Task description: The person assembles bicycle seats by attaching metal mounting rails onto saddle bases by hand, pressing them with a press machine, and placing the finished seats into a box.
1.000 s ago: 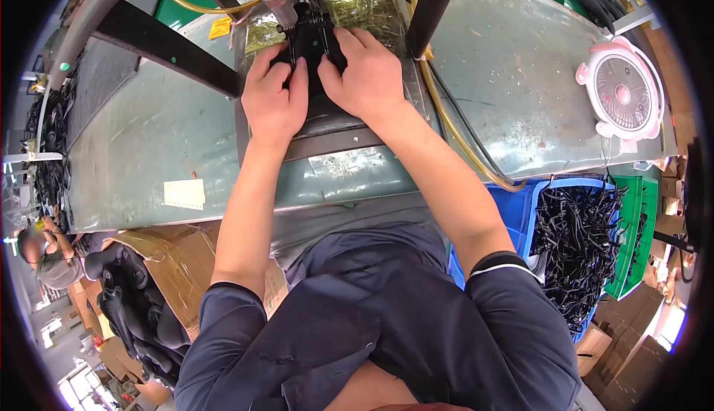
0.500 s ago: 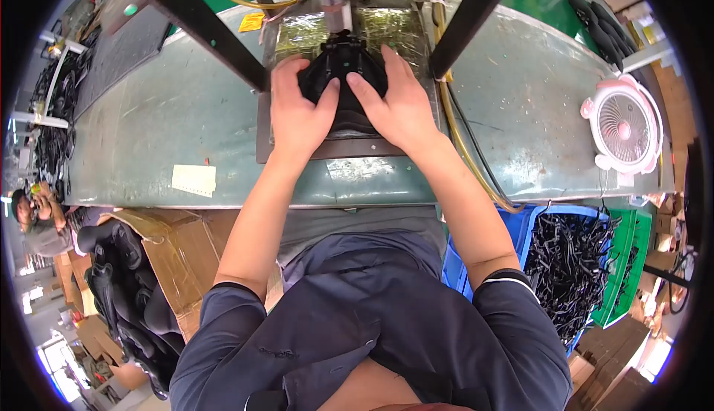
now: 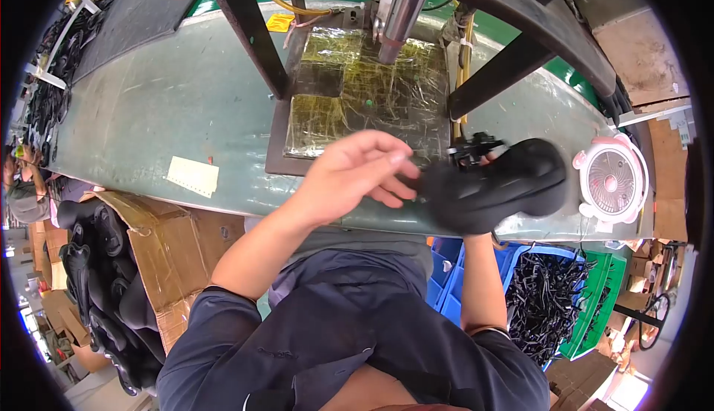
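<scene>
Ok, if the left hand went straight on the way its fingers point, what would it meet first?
Most likely the blurred black piece, whose edge lies just ahead of the left hand. Depth is unclear in this single view, so it might pass to one side.

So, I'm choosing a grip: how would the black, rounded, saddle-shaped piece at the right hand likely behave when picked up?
The saddle-shaped piece is probably fairly stiff: it juts out without visible drooping. It may tip if set down, given its curved outline. The black, angular fitting along one edge could make it heavier there.
</scene>
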Motion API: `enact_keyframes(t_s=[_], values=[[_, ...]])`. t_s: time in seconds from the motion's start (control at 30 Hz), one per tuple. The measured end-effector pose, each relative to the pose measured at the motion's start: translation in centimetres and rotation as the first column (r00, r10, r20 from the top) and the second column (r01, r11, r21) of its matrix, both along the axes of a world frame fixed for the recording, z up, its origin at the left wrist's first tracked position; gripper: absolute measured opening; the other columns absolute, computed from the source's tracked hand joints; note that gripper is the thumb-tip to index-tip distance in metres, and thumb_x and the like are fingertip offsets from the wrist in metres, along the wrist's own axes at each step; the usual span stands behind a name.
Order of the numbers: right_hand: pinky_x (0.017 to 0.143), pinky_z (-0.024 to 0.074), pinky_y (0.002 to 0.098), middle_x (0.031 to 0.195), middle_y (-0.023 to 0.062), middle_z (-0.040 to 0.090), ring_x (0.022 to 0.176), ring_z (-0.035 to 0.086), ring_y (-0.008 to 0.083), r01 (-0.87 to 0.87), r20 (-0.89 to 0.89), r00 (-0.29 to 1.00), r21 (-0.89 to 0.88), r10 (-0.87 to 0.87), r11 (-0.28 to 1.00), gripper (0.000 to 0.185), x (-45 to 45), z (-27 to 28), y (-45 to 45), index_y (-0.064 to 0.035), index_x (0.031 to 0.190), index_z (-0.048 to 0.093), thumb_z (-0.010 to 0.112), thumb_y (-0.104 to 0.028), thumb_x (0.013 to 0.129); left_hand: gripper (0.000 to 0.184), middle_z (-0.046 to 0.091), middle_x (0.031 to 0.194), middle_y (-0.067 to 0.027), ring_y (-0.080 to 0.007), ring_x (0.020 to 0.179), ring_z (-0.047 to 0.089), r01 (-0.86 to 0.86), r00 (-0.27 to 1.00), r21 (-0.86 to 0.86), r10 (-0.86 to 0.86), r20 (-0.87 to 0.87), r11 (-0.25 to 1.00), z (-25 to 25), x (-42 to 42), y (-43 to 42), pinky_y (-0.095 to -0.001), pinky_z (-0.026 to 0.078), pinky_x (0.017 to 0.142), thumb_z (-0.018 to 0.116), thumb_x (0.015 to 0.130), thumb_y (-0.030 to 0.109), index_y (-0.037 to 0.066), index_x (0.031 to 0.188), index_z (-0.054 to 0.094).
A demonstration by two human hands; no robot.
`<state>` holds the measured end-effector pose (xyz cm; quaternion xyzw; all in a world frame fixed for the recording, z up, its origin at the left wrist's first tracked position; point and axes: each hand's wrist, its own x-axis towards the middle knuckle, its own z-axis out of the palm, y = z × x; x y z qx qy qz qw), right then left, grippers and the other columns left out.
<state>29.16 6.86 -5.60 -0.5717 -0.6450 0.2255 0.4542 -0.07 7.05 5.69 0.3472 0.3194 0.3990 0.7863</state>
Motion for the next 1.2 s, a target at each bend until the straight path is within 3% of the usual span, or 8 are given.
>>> enact_keyframes(t_s=[0.13, 0.37, 0.6, 0.7, 0.73, 0.83, 0.93, 1.2], values=[[0.079, 0.059, 0.0341, 0.093, 0.01, 0.069, 0.081, 0.07, 0.0198, 0.246, -0.447, 0.848, -0.144, -0.285, 0.959, 0.031, 1.3, 5.5, -0.1, 0.0016, 0.118, 0.066, 0.075, -0.013, 0.092, 0.026, 0.074, 0.115, -0.0157, -0.0218, 0.099, 0.075, -0.118, 0.969, 0.266, 0.17, -0.182, 0.957, -2.1, -3.7, -1.4, -0.0311, 0.062, 0.078, 0.066, 0.103, 0.006, 0.0, 0.128, 0.061], [0.085, 0.0585, 0.0363, 0.11, 0.0184, 0.071, 0.095, 0.072, 0.0254, 0.205, -0.842, 0.426, -0.267, -0.331, 0.942, 0.055, 12.7, 6.9, 17.9, 0.008, 0.128, 0.061, 0.079, -0.033, 0.096, 0.024, 0.075, 0.112, -0.0159, -0.0218, 0.098, 0.075, -0.226, 0.829, 0.365, 0.375, -0.414, 0.903, -2.1, -11.0, -3.9, -0.0313, 0.062, 0.08, 0.064, 0.102, 0.0, -0.002, 0.126, 0.062], [0.1, 0.0557, 0.0423, 0.137, 0.0231, 0.067, 0.122, 0.068, 0.0358, 0.195, 0.107, 0.979, -0.213, -0.176, 0.957, 0.048, 10.6, 9.1, 8.2, 0.0032, 0.129, 0.068, 0.076, -0.027, 0.092, 0.028, 0.072, 0.122, -0.0102, -0.019, 0.109, 0.067, -0.168, -0.192, 0.804, 0.781, -0.595, 0.571, -1.9, -32.3, -12.5, -0.0334, 0.052, 0.098, 0.061, 0.108, 0.013, -0.005, 0.129, 0.067], [0.104, 0.0533, 0.0437, 0.136, 0.022, 0.067, 0.123, 0.067, 0.038, 0.299, 0.546, 0.798, 0.006, -0.254, 0.954, 0.041, 15.6, 8.9, 2.5, -0.0007, 0.119, 0.074, 0.078, -0.026, 0.087, 0.051, 0.068, 0.136, -0.0172, -0.0328, 0.118, 0.067, -0.107, -0.847, 0.619, 0.254, -0.466, 0.778, -3.4, -42.9, -19.7, -0.0409, 0.052, 0.103, 0.063, 0.104, 0.04, -0.001, 0.135, 0.065], [0.079, 0.0571, 0.037, 0.138, 0.0159, 0.068, 0.088, 0.074, 0.0301, 0.343, 0.66, 0.673, 0.122, -0.335, 0.931, 0.043, 19.1, 7.6, 0.6, -0.0039, 0.122, 0.074, 0.08, -0.025, 0.086, 0.06, 0.066, 0.139, -0.0194, -0.0362, 0.12, 0.066, -0.136, -0.96, 0.472, 0.002, -0.28, 0.871, -3.4, -45.3, -22.1, -0.0436, 0.052, 0.104, 0.062, 0.103, 0.049, 0.0, 0.137, 0.064], [0.102, 0.0521, 0.0459, 0.128, 0.0227, 0.07, 0.116, 0.067, 0.0418, 0.621, 0.796, 0.43, 0.081, -0.426, 0.779, 0.042, 24.8, 8.9, -6.2, -0.0005, 0.121, 0.072, 0.075, -0.027, 0.089, 0.079, 0.072, 0.118, -0.0225, -0.041, 0.112, 0.07, -0.541, -0.832, 0.328, -0.434, -0.345, 0.775, -8.5, -51.8, -27.1, -0.0517, 0.057, 0.093, 0.047, 0.097, 0.077, 0.002, 0.111, 0.07], [0.102, 0.0528, 0.0486, 0.126, 0.0275, 0.068, 0.115, 0.067, 0.0427, 0.762, 0.856, 0.254, 0.109, -0.449, 0.638, 0.045, 30.3, 8.0, -13.4, 0.0039, 0.12, 0.07, 0.071, -0.03, 0.09, 0.088, 0.074, 0.116, -0.0241, -0.0423, 0.108, 0.073, -0.412, -0.857, 0.412, -0.191, -0.479, 0.813, -14.4, -54.2, -30.0, -0.051, 0.06, 0.09, 0.068, 0.084, 0.078, -0.007, 0.106, 0.074], [0.101, 0.0542, 0.0472, 0.113, 0.0237, 0.075, 0.11, 0.071, 0.0407, 0.806, 0.865, 0.485, -0.384, -0.13, 0.45, 0.043, 28.8, 6.5, -19.8, -0.0019, 0.118, 0.075, 0.075, -0.031, 0.087, 0.089, 0.071, 0.125, -0.0239, -0.0419, 0.113, 0.07, -0.667, -0.573, 0.416, -0.069, -0.817, 0.619, -15.9, -52.3, -27.0, -0.0503, 0.058, 0.094, 0.072, 0.08, 0.077, -0.004, 0.118, 0.071]])
